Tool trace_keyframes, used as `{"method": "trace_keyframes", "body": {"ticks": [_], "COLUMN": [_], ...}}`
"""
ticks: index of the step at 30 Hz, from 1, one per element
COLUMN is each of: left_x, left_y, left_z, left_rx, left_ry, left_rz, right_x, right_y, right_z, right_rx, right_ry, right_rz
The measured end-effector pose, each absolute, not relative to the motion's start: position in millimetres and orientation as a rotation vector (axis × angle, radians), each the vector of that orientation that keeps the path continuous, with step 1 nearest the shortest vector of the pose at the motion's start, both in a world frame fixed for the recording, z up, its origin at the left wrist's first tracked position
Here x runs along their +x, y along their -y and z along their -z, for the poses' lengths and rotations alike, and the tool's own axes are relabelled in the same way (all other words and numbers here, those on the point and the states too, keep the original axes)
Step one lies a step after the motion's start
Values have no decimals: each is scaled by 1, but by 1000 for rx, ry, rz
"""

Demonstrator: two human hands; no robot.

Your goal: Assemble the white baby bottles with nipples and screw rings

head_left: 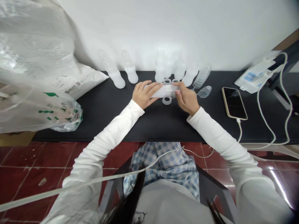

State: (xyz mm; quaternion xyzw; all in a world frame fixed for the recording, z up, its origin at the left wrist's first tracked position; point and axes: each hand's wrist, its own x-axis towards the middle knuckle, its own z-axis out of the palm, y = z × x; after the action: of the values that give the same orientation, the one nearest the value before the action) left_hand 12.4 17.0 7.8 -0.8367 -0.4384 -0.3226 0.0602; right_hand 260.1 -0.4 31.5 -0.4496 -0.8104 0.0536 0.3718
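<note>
Between my hands, a white translucent bottle point(162, 91) lies sideways just above the black table point(112, 118). My left hand point(144, 94) is wrapped over its white body. At the other end, my right hand point(187, 99) grips the clear end piece point(174, 88) with thumb and fingers. Close below the bottle lies a white ring point(166, 103), and more such rings point(164, 81) sit just behind it. Several white bottles point(159, 74) stand along the wall beyond my hands. A stack of clear caps point(202, 77) and a single clear cap point(205, 92) are right of them.
Two more bottles with clear tops point(118, 80) stand further left. Large plastic bags point(58, 105) crowd the left end. A phone point(234, 102) on a charging cable point(240, 132) and a white box-shaped device point(253, 77) lie right. Another cable point(112, 177) crosses over my lap.
</note>
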Motion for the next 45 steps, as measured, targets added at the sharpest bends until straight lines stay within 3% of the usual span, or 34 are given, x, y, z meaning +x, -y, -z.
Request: {"method": "trace_keyframes", "body": {"ticks": [6, 13, 38, 42, 45], "left_x": [8, -12, -19, -1, 10], "left_y": [-30, -63, -65, -46, -34], "left_z": [1, 26, 25, 14, 4], "left_rx": [-2047, -1964, -1713, -2204, -2816], "left_ry": [1875, 2086, 2030, 1731, 1364], "left_rz": [1491, 1725, 1718, 1596, 1151], "right_x": [280, 276, 277, 278, 278], "right_y": [-19, -21, -23, -23, -23], "right_z": [-30, -23, -18, -16, -15], "right_rx": [-1271, -1217, -1262, -1271, -1294], "right_ry": [2136, 2442, 2575, 2502, 2428], "right_rz": [289, 345, 403, 371, 340]}}
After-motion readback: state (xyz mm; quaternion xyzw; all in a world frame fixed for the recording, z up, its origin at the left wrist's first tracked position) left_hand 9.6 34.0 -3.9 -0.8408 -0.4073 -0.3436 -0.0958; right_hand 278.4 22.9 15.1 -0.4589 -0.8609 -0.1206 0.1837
